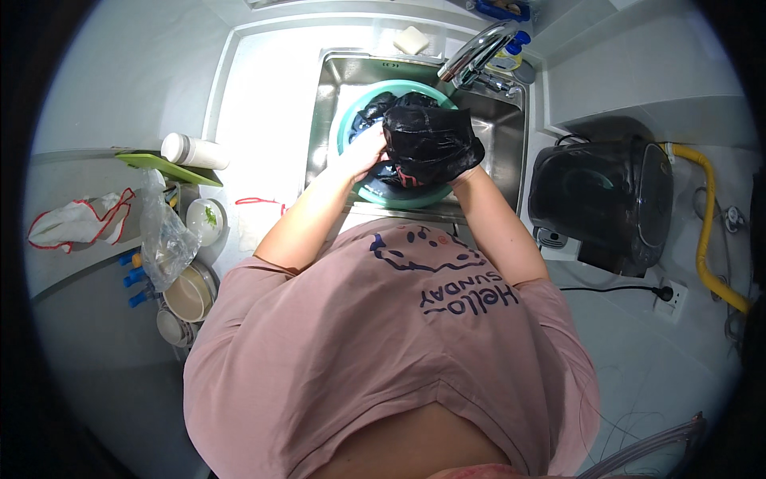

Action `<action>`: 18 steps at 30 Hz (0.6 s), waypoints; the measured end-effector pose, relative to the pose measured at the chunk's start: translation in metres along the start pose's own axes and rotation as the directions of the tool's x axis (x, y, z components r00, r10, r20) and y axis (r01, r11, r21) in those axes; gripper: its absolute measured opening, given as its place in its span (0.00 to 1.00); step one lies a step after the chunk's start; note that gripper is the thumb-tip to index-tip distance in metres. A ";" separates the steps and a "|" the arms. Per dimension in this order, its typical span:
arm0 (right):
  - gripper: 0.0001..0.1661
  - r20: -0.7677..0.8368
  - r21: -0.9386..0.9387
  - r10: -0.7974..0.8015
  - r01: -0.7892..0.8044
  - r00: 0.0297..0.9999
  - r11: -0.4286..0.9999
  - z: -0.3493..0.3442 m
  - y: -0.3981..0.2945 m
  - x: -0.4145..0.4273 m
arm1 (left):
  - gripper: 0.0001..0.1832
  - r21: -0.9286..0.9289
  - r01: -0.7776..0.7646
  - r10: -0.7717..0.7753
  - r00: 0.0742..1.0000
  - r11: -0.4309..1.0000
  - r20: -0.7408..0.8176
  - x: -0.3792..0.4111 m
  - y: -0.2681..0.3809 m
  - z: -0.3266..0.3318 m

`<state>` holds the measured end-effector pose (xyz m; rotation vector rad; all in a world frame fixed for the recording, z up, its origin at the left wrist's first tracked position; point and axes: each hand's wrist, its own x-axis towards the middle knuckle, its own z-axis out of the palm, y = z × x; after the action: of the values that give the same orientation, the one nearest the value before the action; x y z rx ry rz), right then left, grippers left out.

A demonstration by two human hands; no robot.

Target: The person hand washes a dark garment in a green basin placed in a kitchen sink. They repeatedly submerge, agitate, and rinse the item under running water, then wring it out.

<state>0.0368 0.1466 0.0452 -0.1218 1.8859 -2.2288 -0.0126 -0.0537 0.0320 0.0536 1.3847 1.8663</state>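
Note:
A wet black cloth garment (pixel 428 141) is lifted above a green plastic basin (pixel 398 202) in a stainless steel sink (pixel 502 129). My left hand (pixel 370 151) grips its left edge, the fingers partly behind the fabric. My right hand (pixel 464 176) is under or inside the garment at its lower right; the fabric hides most of it, so its fingers do not show. More dark wet cloth (pixel 378 106) lies in the basin, with reddish marks on a piece near the basin's lower part.
A chrome faucet (pixel 479 51) arches over the sink's back right, beside a blue-topped pump bottle (pixel 508 54). A pale bar or sponge (pixel 411 40) lies behind the sink. Dishes (pixel 190 293) and a white canister (pixel 194 151) stand left; a dark bin-like appliance (pixel 598 197) is right.

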 end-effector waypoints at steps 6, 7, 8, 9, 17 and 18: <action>0.27 0.002 0.097 -0.092 0.091 0.996 0.991 -0.007 0.001 -0.005 | 0.14 0.395 0.003 0.110 0.958 0.919 -0.263 0.026 -0.051 -0.030; 0.26 0.009 0.216 -0.070 0.066 0.998 0.974 -0.011 0.008 -0.002 | 0.15 0.513 0.043 0.133 0.945 0.857 -0.300 0.029 -0.056 -0.032; 0.26 0.018 0.331 -0.048 0.040 0.999 0.943 -0.015 0.015 0.001 | 0.16 0.552 0.114 0.091 0.940 0.826 -0.330 0.035 -0.067 -0.033; 0.27 0.020 0.439 -0.020 0.009 1.000 0.899 -0.017 0.020 0.006 | 0.15 0.591 0.170 0.030 0.949 0.788 -0.312 0.030 -0.066 -0.026; 0.36 0.066 0.478 -0.028 -0.007 0.997 0.878 -0.031 0.023 0.015 | 0.13 0.885 -0.187 0.136 0.981 0.427 0.141 0.005 -0.056 0.009; 0.37 0.049 0.406 -0.022 0.001 0.999 0.914 -0.034 0.022 0.012 | 0.14 0.842 -0.257 0.143 0.966 0.473 0.215 -0.007 -0.028 0.019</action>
<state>0.0207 0.1733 0.0165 -0.1208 1.3588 -2.5420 0.0168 -0.0406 0.0199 0.8674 2.1803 1.0833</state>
